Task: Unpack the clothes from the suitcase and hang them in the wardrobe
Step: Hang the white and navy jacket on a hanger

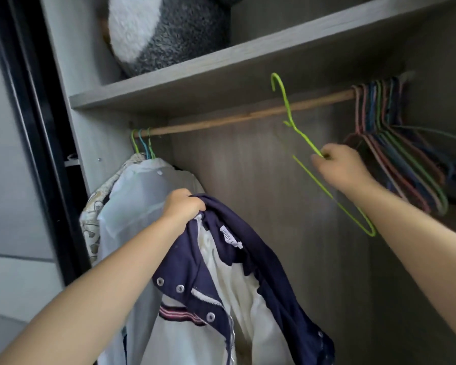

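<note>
A: What is in the wardrobe [248, 159] just now?

B: A wooden rail [248, 117] runs under the shelf [221, 75]. At its left end three wire hangers [142, 144] carry clothes: a white garment [132, 196] in front and a patterned one [92, 222] behind it to the left. At the far right end a bunch of empty coloured hangers [395, 143] is packed together on the rail.

A: And above?

B: On the shelf sits a fluffy grey and white plush thing [163, 30], only partly in view.

A: The hands?

B: The left hand [184, 206] is fisted round the collar of a navy and white jacket [234, 285], holding it up in front of the hung clothes. It has press studs, a striped band and a label at the neck.

A: The right?

B: The right hand [337, 167] grips the upper arm of a green wire hanger [300, 133]. The hanger is tilted, its hook up near the rail and, as far as I can tell, not over it. The two hands are well apart.
</note>
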A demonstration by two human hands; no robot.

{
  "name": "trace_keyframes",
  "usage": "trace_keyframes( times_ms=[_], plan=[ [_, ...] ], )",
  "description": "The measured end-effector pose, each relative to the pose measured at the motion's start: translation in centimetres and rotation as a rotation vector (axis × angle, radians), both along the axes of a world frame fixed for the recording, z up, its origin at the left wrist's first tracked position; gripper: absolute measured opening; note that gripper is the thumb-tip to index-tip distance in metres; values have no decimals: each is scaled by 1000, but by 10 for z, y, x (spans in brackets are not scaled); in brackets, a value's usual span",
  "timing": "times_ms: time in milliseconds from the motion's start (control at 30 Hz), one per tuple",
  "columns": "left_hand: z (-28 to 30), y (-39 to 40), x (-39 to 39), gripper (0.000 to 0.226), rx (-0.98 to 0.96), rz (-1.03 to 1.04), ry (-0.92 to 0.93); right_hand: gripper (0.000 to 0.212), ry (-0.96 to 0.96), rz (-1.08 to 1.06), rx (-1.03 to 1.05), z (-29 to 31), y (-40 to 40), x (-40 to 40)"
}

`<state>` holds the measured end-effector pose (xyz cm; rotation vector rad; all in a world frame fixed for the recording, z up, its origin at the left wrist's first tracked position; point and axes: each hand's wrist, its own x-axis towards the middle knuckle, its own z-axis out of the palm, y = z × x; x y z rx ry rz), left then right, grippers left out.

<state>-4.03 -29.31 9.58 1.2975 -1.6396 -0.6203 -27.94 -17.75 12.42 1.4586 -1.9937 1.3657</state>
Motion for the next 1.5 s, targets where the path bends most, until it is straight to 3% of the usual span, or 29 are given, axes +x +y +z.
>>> trace_keyframes(
  times_ms=[67,133,200,267,333,433,567,667,733,800,867,933,1033,1133,1300,1400,1500],
  plan=[
    [4,12,5,22,-19,40,-12,32,-131,126,-66,-28,10,14],
    [5,32,11,15,-39,88,-38,37,-392,405,-60,-56,23,30],
    [4,51,19,17,-54,122,-48,30,-763,740,59,-79,34,46],
    [-1,74,28,23,-47,159,-46,23,-986,951,257,-94,45,61],
    [-11,100,39,27,-22,195,-48,19,-950,971,400,-104,52,73],
    [-26,133,60,26,-4,274,-89,12,-740,907,395,-113,63,88],
    [-32,169,94,10,10,431,-128,28,-676,1049,301,-123,80,101],
    [-26,186,111,25,26,487,-184,31,-532,1079,384,-130,90,119],
    [-22,193,120,28,16,494,-208,52,-474,1122,501,-134,91,140],
    [-19,199,130,27,-1,490,-222,60,-497,1173,581,-134,88,166],
    [-17,203,138,27,-2,481,-226,39,-528,1144,574,-130,86,184],
    [-16,206,150,28,10,476,-236,13,-543,1097,434,-125,85,196],
    [-19,207,172,28,-4,488,-237,13,-746,1130,190,-119,82,200],
    [-22,203,190,28,-3,517,-236,32,-909,1296,260,-115,83,205],
    [-29,197,210,31,-8,504,-181,25,-921,1500,315,-106,88,225],
    [-31,196,223,28,-22,508,-182,33,-965,1465,384,-94,92,225],
    [-33,194,238,25,-17,518,-110,33,-908,1277,535,-88,88,220]
  ],
)
